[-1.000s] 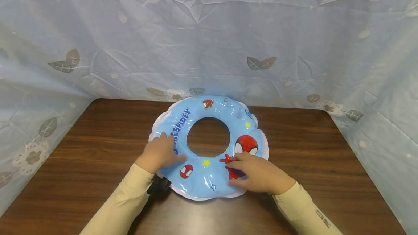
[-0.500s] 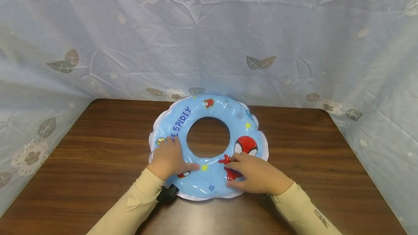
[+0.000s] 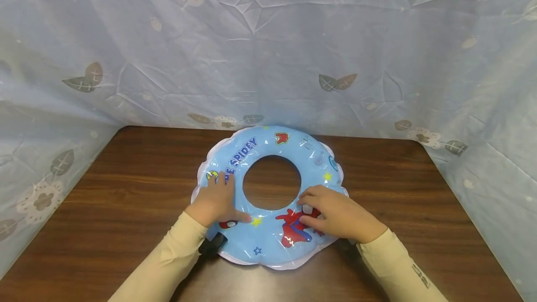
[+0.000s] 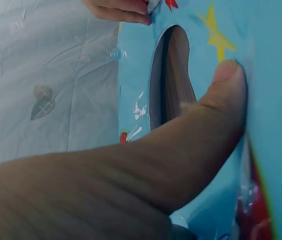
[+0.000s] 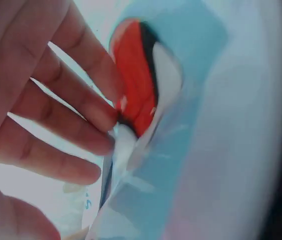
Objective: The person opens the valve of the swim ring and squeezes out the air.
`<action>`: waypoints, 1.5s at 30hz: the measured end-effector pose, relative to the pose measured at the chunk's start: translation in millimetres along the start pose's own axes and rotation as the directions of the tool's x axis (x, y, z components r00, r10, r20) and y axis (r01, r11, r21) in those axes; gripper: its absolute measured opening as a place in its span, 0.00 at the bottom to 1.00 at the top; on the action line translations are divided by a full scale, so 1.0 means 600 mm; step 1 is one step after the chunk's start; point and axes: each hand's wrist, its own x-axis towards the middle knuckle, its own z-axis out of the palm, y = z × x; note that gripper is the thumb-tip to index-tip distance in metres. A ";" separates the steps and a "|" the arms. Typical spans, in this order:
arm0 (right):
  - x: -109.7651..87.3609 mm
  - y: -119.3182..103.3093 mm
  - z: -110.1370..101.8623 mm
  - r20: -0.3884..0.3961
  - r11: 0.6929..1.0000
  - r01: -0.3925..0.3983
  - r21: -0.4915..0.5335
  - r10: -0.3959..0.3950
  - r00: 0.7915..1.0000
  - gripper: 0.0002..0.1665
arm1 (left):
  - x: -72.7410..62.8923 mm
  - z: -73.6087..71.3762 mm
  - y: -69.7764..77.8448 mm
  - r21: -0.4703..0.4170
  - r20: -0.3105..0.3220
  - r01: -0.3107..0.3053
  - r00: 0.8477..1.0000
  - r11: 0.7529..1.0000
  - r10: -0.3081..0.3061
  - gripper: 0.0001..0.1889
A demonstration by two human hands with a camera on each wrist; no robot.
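Note:
A light-blue inflatable swim ring (image 3: 268,241) with red cartoon figures, stars and lettering lies on the table. My left hand (image 3: 214,199) rests on its left side, fingers spread and thumb extended toward the yellow star. In the left wrist view the thumb (image 4: 225,95) lies straight along the shiny surface. On the ring's right side, my right hand (image 3: 335,211) touches the plastic over a red masked face. Its fingers appear nearly straight in the right wrist view, with the fingertips (image 5: 106,117) against the printed face (image 5: 136,75).
The ring lies on a dark wood-grain table (image 3: 419,227). A pale blue-grey curtain (image 3: 268,59) with leaf and flower prints surrounds the table's back and sides. A black strap or device (image 3: 213,243) sits under my left wrist.
My left hand moved right onto the ring. The ring then turned slightly clockwise, its lettering shifting right and the red figure down and left. My right hand moved slightly up and right.

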 end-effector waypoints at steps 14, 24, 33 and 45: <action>-0.005 0.034 0.001 -0.109 0.987 -0.127 -0.097 0.117 0.987 0.36 | 0.011 -0.004 -0.011 0.017 0.072 -0.059 0.996 0.998 0.058 0.64; -0.009 0.034 0.007 -0.013 0.989 -0.136 -0.062 0.136 0.991 0.40 | 0.018 -0.011 -0.020 0.028 0.035 -0.108 0.994 0.994 0.107 0.61; -0.013 0.034 0.013 0.123 0.986 -0.168 0.021 0.164 0.979 0.48 | 0.018 -0.009 -0.010 0.024 -0.045 -0.004 0.999 1.000 0.005 0.54; -0.008 0.034 0.025 0.178 0.984 -0.174 0.032 0.165 0.970 0.49 | 0.004 -0.013 -0.008 0.029 0.125 -0.075 0.990 0.997 0.071 0.47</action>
